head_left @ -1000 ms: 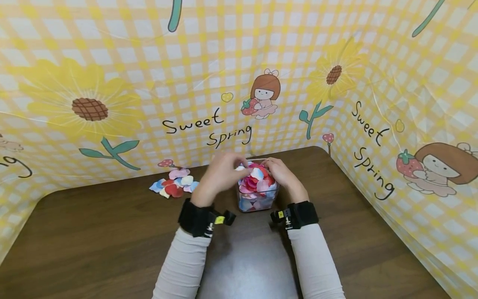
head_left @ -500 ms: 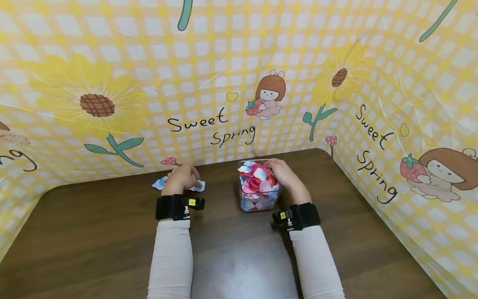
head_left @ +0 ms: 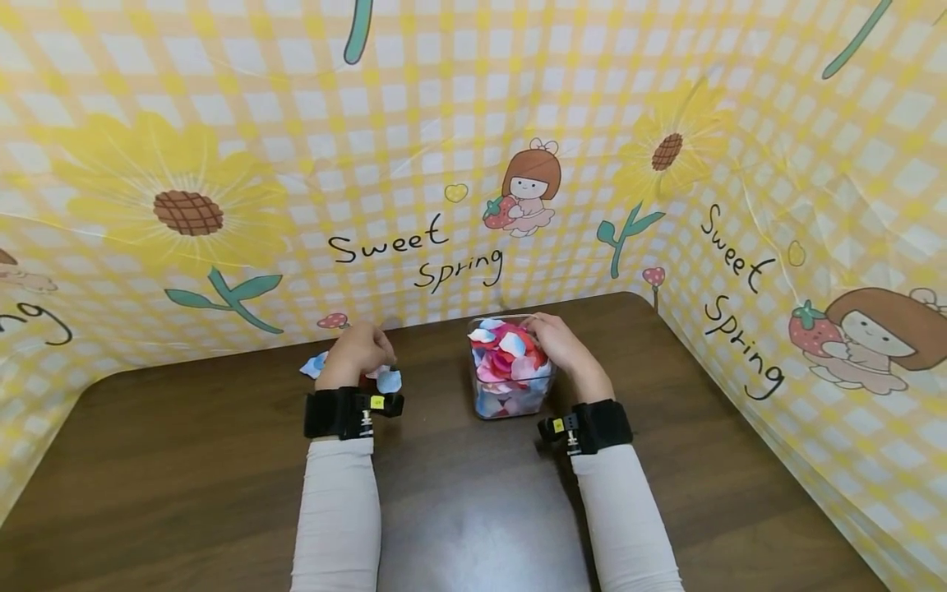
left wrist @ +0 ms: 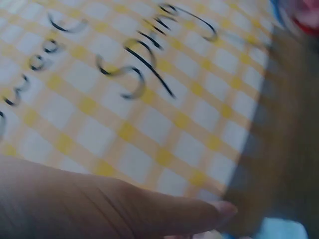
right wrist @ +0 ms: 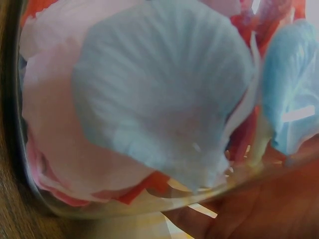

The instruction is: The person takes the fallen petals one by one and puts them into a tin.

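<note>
My left hand [head_left: 358, 351] reaches down over a small heap of loose fabric flower petals [head_left: 388, 380] and hides most of it. One finger [left wrist: 149, 209] stretches across the bottom of the left wrist view, its tip near a pale blue petal [left wrist: 284, 229]. I cannot tell whether it pinches any petals. To the right, a clear square container [head_left: 513, 380] is heaped with pink, red, white and blue petals [head_left: 503, 352]. My right hand [head_left: 558, 345] grips its far right rim. In the right wrist view, a big pale blue petal [right wrist: 164, 94] lies against the clear wall, with fingers [right wrist: 259, 209] behind.
Both stand near the back edge of a dark wooden table [head_left: 185, 460]. Behind and to the right hangs a yellow checked cloth [head_left: 414, 107] printed with sunflowers and lettering. Another blue petal [head_left: 314, 364] shows left of my left hand.
My left hand has gone from above the container leftward to the loose petals, and some petals there have shifted under it. My right hand has stayed at the container's rim.
</note>
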`<state>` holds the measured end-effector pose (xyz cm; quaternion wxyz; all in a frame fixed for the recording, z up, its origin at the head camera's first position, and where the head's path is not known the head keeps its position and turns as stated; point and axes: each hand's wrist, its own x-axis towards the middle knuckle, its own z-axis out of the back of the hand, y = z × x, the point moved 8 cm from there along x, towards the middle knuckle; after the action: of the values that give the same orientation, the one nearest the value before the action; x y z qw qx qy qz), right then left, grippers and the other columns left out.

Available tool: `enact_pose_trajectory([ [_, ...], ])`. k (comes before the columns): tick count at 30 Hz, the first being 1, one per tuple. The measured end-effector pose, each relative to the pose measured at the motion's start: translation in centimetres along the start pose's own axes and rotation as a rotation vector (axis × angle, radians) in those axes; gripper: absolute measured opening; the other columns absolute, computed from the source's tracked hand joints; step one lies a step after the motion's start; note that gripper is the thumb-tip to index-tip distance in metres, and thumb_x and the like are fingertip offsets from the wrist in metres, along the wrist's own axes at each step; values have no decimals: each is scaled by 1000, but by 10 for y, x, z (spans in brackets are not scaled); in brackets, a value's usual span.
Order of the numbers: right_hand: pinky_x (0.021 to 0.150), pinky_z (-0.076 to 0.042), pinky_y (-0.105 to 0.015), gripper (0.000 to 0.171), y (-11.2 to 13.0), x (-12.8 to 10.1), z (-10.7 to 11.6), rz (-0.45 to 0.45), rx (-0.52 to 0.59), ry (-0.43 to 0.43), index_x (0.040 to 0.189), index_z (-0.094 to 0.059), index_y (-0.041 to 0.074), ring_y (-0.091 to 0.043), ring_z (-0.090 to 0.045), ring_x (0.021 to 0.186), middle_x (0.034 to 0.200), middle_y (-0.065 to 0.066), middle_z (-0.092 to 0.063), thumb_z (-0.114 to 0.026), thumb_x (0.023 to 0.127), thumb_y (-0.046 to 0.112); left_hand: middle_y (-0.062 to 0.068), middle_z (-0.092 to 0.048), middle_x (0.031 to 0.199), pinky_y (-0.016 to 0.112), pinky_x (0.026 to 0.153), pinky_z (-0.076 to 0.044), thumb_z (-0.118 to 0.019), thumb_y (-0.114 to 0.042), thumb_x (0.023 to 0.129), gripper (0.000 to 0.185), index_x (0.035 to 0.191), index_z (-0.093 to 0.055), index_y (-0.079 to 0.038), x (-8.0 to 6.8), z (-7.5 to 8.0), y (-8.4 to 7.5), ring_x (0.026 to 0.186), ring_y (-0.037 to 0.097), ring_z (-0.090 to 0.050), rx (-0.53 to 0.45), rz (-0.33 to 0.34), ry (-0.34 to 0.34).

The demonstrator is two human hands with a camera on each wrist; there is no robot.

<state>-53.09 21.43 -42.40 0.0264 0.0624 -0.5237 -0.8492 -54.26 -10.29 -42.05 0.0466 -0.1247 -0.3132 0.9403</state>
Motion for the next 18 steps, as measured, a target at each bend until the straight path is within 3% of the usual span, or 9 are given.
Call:
enact_pose_trajectory([
  [3,112,-36,-52,45,-1,1,0,8,-6,-1,129,-61,-6,-36,-49,126,134,-23,-57,-33,104,20,20,-70,97,36,67,-51,-67,-10,94,13,98,-71,2,-5,5,-7,72,24,-63,-21,-18,2],
  [6,111,-36,-51,45,-1,2,0,15,-12,-2,129,-61,-7,-35,-49,125,133,-23,-57,-33,104,19,21,-68,112,38,74,-51,-76,-13,89,22,105,-69,1,-9,3,-5,87,27,-62,22,0,40],
  [10,110,-37,-50,45,-2,2,0,17,-12,0,128,-61,-7,-34,-49,123,132,-23,-57,-33,104,19,18,-66,116,43,81,-50,-82,-16,83,23,99,-73,-2,-8,-9,5,95,30,-60,115,49,136],
  [14,110,-37,-50,44,-1,2,0,17,-6,3,129,-61,-6,-34,-49,123,133,-22,-57,-33,105,19,15,-64,116,54,89,-49,-83,-19,82,18,91,-75,-6,-6,-14,12,100,36,-60,163,98,161],
  [15,110,-37,-50,44,-1,2,1,17,-7,3,129,-61,-6,-34,-49,124,133,-22,-57,-33,105,19,16,-64,123,54,91,-48,-83,-19,83,17,91,-75,-6,-5,-13,10,105,36,-59,166,87,157],
  [18,110,-37,-50,44,0,1,1,20,-7,2,128,-61,-6,-34,-50,124,133,-22,-58,-33,105,18,18,-67,116,48,86,-51,-80,-17,86,16,92,-75,-3,-7,-10,1,99,32,-61,141,31,151],
])
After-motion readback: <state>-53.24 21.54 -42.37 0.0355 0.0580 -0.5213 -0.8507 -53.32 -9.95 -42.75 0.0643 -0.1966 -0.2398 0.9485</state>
